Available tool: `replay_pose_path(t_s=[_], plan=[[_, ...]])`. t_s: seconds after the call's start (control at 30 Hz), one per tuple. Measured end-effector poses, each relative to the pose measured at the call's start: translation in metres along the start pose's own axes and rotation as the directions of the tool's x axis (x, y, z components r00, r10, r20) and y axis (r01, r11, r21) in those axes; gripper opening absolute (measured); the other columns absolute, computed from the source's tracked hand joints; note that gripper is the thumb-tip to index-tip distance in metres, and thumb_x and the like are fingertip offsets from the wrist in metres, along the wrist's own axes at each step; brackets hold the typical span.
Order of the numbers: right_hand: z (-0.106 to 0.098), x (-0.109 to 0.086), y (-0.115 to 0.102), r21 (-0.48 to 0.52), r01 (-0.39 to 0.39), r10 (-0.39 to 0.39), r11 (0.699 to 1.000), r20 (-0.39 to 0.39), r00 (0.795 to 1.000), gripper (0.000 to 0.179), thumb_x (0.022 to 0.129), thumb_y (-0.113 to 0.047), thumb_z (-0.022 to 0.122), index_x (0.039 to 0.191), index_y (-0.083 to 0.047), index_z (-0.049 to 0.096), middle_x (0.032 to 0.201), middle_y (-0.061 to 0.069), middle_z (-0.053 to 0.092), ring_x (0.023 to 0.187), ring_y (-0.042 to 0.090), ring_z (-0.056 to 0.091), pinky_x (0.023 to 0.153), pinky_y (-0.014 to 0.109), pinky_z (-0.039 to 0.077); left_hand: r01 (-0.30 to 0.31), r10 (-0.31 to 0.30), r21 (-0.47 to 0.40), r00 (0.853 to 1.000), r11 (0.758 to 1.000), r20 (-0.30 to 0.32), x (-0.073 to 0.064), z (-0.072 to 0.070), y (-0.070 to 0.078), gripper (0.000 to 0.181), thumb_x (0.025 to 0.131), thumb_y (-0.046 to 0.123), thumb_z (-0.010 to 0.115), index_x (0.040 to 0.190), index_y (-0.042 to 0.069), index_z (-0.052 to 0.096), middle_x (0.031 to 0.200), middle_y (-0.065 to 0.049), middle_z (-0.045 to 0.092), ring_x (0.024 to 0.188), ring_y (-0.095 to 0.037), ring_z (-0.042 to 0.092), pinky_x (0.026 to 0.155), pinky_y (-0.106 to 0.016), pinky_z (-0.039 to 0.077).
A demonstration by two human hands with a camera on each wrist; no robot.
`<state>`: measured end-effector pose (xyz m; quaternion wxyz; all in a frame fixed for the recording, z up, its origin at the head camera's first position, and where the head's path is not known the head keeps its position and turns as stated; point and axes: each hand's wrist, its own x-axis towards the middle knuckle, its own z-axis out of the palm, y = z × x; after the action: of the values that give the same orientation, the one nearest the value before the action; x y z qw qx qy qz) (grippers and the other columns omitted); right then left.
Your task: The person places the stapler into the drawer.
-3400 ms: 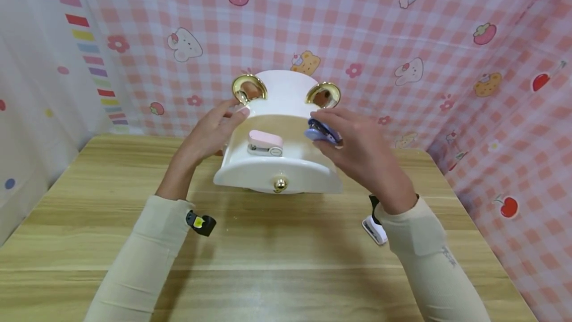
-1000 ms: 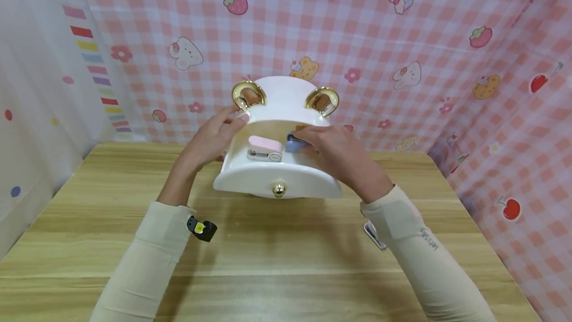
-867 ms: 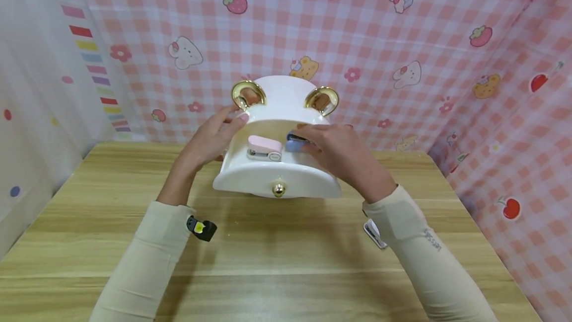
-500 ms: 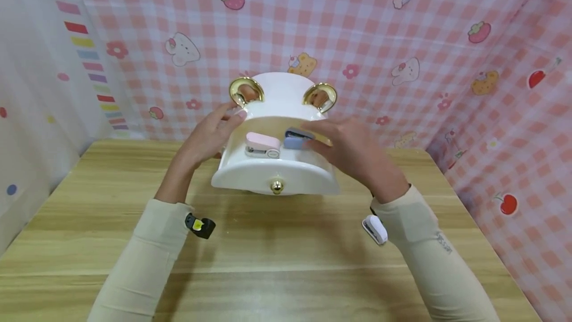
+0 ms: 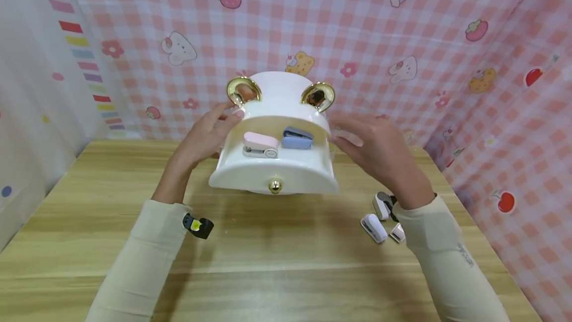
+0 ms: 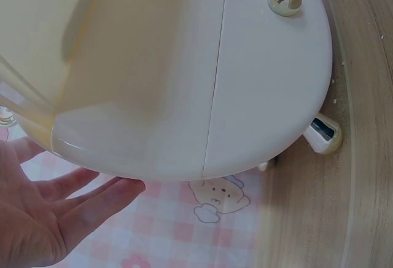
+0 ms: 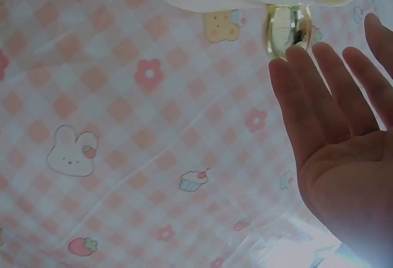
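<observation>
A white cabinet [image 5: 283, 88] with gold ears has its drawer [image 5: 237, 177] pulled out by a gold knob [image 5: 275, 186]. In the drawer lie a pink stapler [image 5: 260, 142] and, to its right, a blue stapler [image 5: 297, 138]. My left hand [image 5: 203, 135] rests on the cabinet's left side, thumb near the top edge; the left wrist view shows the extended fingers [image 6: 92, 209] along the white side. My right hand [image 5: 375, 140] is just right of the drawer, holding nothing. Its palm and spread fingers [image 7: 316, 99] show in the right wrist view.
On the table's right, close to my right sleeve, lie a white stapler [image 5: 374, 228], a grey-and-white one [image 5: 382, 206] and a small pale pink object [image 5: 397, 233], partly covered by the sleeve. A pink checked curtain [image 5: 250, 24] hangs right behind the cabinet.
My right hand brought the blue stapler into the drawer beside the pink one, let go of it and drew back right. My left hand has stayed on the cabinet.
</observation>
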<state>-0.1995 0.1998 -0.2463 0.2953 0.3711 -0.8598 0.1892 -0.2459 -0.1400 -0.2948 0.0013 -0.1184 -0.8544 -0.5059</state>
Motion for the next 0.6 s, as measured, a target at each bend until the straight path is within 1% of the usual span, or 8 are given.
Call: replay_pose_path(t_s=[0.03,0.2,0.27,0.3,0.4,0.47,0.57,0.6], plan=[[-0.001,-0.003,0.002,-0.010,-0.014,0.014,1.000,-0.006,1.000,0.033,0.084,-0.007,0.084,0.116,-0.004,0.076,0.110,0.012,0.075,0.095,0.032,0.072,0.079,0.049,0.059,0.004,-0.004,-0.005,1.000,1.000,0.004,0.000,0.000,0.000,0.076,0.100,0.065,0.045,0.159,0.018,0.033,0.143,-0.021,0.048,0.124,-0.040,0.053,0.077,-0.053,0.060],[-0.005,-0.016,0.010,-0.083,-0.075,0.071,0.994,-0.056,0.996,0.037,0.085,-0.015,0.084,0.120,-0.005,0.075,0.109,0.013,0.075,0.092,0.032,0.072,0.077,0.049,0.058,-0.021,0.021,0.033,1.000,0.999,-0.015,0.000,0.000,0.000,0.076,0.101,0.064,0.043,0.159,0.016,0.033,0.146,-0.021,0.047,0.129,-0.039,0.049,0.091,-0.059,0.054],[-0.007,-0.022,0.014,-0.107,-0.101,0.093,0.989,-0.073,0.993,0.041,0.085,-0.017,0.084,0.124,-0.007,0.073,0.112,0.013,0.074,0.091,0.033,0.072,0.076,0.050,0.058,-0.028,0.029,0.041,0.999,0.999,-0.024,0.000,0.000,0.001,0.076,0.101,0.064,0.043,0.159,0.016,0.034,0.147,-0.021,0.047,0.130,-0.039,0.049,0.089,-0.058,0.055],[-0.008,-0.025,0.016,-0.114,-0.113,0.105,0.987,-0.080,0.991,0.042,0.085,-0.018,0.084,0.125,-0.008,0.073,0.114,0.014,0.074,0.094,0.034,0.072,0.078,0.051,0.057,-0.027,0.028,0.037,0.999,0.999,-0.023,0.000,0.000,0.001,0.075,0.101,0.064,0.043,0.158,0.016,0.034,0.147,-0.021,0.047,0.129,-0.040,0.049,0.086,-0.057,0.057],[-0.011,-0.035,0.024,-0.145,-0.144,0.130,0.979,-0.099,0.987,0.043,0.085,-0.017,0.085,0.126,-0.008,0.072,0.114,0.016,0.073,0.090,0.037,0.072,0.075,0.053,0.057,-0.013,0.013,0.013,1.000,1.000,-0.010,-0.001,0.000,0.002,0.076,0.101,0.064,0.044,0.159,0.017,0.033,0.146,-0.021,0.047,0.127,-0.040,0.051,0.076,-0.053,0.060],[-0.013,-0.041,0.029,-0.156,-0.159,0.143,0.975,-0.108,0.984,0.044,0.084,-0.015,0.085,0.124,-0.006,0.072,0.114,0.019,0.072,0.090,0.039,0.072,0.075,0.054,0.057,-0.009,0.009,0.012,1.000,1.000,-0.005,-0.002,0.001,0.003,0.076,0.100,0.064,0.044,0.159,0.017,0.032,0.146,-0.021,0.046,0.128,-0.040,0.051,0.077,-0.053,0.060],[-0.016,-0.051,0.034,-0.181,-0.187,0.168,0.966,-0.113,0.979,0.043,0.084,-0.013,0.085,0.124,-0.004,0.072,0.116,0.020,0.071,0.095,0.042,0.070,0.078,0.057,0.057,-0.008,0.008,0.014,1.000,1.000,-0.003,-0.003,0.001,0.004,0.077,0.100,0.065,0.044,0.160,0.018,0.031,0.147,-0.021,0.046,0.129,-0.039,0.050,0.079,-0.054,0.059],[-0.017,-0.054,0.036,-0.188,-0.198,0.179,0.962,-0.112,0.977,0.043,0.084,-0.013,0.085,0.124,-0.004,0.072,0.116,0.020,0.071,0.092,0.042,0.070,0.076,0.057,0.056,-0.011,0.011,0.020,1.000,1.000,-0.004,-0.003,0.001,0.004,0.077,0.100,0.065,0.043,0.160,0.017,0.031,0.147,-0.021,0.046,0.130,-0.039,0.049,0.081,-0.054,0.059]])
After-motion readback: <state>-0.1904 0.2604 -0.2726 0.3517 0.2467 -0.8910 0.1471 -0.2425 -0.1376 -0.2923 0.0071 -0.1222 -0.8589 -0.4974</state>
